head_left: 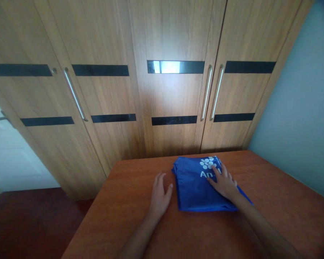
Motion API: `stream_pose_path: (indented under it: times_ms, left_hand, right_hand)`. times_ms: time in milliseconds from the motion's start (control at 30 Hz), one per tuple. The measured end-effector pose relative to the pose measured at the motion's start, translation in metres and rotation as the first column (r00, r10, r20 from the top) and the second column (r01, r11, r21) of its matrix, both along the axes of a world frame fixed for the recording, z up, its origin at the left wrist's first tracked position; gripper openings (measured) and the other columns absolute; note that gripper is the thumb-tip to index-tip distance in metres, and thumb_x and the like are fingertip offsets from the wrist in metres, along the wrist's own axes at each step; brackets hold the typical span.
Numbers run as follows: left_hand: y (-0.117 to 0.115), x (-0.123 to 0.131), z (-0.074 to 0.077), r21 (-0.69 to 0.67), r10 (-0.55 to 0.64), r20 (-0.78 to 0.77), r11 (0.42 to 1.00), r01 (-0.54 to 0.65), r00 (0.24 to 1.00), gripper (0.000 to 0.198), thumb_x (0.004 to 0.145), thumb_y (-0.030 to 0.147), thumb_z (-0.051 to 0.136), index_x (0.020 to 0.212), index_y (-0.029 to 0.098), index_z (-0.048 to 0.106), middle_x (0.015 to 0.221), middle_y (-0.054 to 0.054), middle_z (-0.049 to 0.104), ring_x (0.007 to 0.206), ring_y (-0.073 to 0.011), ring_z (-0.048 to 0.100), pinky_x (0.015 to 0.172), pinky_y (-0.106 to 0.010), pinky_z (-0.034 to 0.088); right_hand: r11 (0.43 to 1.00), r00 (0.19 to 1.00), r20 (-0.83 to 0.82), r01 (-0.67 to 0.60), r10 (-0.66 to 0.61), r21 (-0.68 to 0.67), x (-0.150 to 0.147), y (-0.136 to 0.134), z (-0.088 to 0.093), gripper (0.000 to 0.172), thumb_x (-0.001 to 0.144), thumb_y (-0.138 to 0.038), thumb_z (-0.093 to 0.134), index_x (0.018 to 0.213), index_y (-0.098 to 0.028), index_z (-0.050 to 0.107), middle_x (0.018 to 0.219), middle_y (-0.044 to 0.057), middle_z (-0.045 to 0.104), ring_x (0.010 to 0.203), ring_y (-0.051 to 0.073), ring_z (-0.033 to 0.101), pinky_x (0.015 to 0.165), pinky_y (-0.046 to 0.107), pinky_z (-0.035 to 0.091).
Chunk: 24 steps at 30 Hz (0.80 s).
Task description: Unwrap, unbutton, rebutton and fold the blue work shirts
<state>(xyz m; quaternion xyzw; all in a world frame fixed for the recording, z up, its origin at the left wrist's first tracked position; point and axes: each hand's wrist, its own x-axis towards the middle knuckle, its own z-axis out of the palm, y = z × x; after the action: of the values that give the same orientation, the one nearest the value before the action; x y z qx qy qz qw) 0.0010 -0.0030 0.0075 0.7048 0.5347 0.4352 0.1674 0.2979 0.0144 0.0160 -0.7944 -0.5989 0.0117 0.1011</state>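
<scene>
A folded blue fabric item, with a white cluster of ovals and the letters "An" printed on it, lies flat on the wooden table. It looks like a cloth bag, though its exact kind is hard to tell. My right hand rests on its right part with the fingers spread, covering some of the print. To the left of the cloth, my left hand is over the table with thumb and fingers apart. Nothing is in it, and a small gap separates it from the cloth's left edge.
Behind the table stands a wooden wardrobe with dark strips and long metal handles. A pale wall borders the table on the right. At the left are a white door and a dark red floor.
</scene>
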Motion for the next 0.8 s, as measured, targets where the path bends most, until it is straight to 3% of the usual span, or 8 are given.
stream_pose_path:
  times_ms: [133, 267, 367, 533, 800]
  left_hand:
    - [-0.017, -0.010, 0.017, 0.135, 0.080, -0.273, 0.990, -0.044, 0.959, 0.050, 0.089, 0.030, 0.048, 0.136, 0.017, 0.041, 0.149, -0.016, 0.031, 0.139, -0.0291, 0.028, 0.111, -0.051, 0.029]
    - [-0.037, -0.027, 0.031, 0.233, 0.120, -0.541, 0.972, 0.011, 0.832, 0.048, 0.088, 0.025, 0.047, 0.137, 0.022, 0.045, 0.154, -0.012, 0.026, 0.142, -0.0327, 0.018, 0.111, -0.056, 0.023]
    - [-0.041, -0.043, 0.034, 0.241, 0.127, -0.651, 0.969, 0.045, 0.748, 0.049, 0.089, 0.029, 0.048, 0.138, 0.025, 0.045, 0.154, -0.011, 0.026, 0.142, -0.0344, 0.017, 0.112, -0.059, 0.017]
    - [-0.034, -0.065, 0.024, 0.203, 0.091, -0.704, 0.976, 0.076, 0.704, 0.053, 0.090, 0.041, 0.046, 0.141, 0.027, 0.041, 0.153, -0.009, 0.029, 0.141, -0.0343, 0.021, 0.111, -0.060, 0.016]
    - [-0.033, -0.069, 0.019, 0.149, 0.016, -0.606, 0.984, 0.094, 0.795, 0.053, 0.089, 0.043, 0.049, 0.140, 0.031, 0.042, 0.153, -0.006, 0.031, 0.142, -0.0319, 0.021, 0.113, -0.059, 0.014]
  right_hand:
    - [0.985, 0.983, -0.078, -0.168, 0.164, -0.048, -0.044, -0.016, 0.017, 0.064, 0.086, -0.053, 0.045, 0.145, -0.034, 0.028, 0.156, 0.011, 0.009, 0.133, 0.036, 0.033, 0.093, 0.054, 0.038]
    - [0.945, 0.937, -0.143, -0.326, 0.319, -0.029, -0.079, -0.029, 0.029, 0.066, 0.086, -0.051, 0.047, 0.146, -0.034, 0.027, 0.156, 0.010, 0.013, 0.135, 0.035, 0.030, 0.096, 0.052, 0.037]
    - [0.908, 0.893, -0.170, -0.417, 0.417, 0.040, -0.101, -0.037, 0.028, 0.066, 0.088, -0.049, 0.044, 0.147, -0.029, 0.025, 0.156, 0.010, 0.014, 0.137, 0.031, 0.028, 0.099, 0.048, 0.036]
    - [0.874, 0.875, -0.084, -0.462, 0.477, 0.151, -0.116, -0.046, 0.018, 0.062, 0.091, -0.044, 0.040, 0.148, -0.025, 0.025, 0.158, 0.009, 0.009, 0.140, 0.026, 0.023, 0.105, 0.044, 0.032]
    - [0.885, 0.887, -0.051, -0.453, 0.460, 0.107, -0.118, -0.050, 0.019, 0.063, 0.091, -0.047, 0.039, 0.149, -0.025, 0.024, 0.158, 0.008, 0.007, 0.140, 0.028, 0.025, 0.106, 0.044, 0.032]
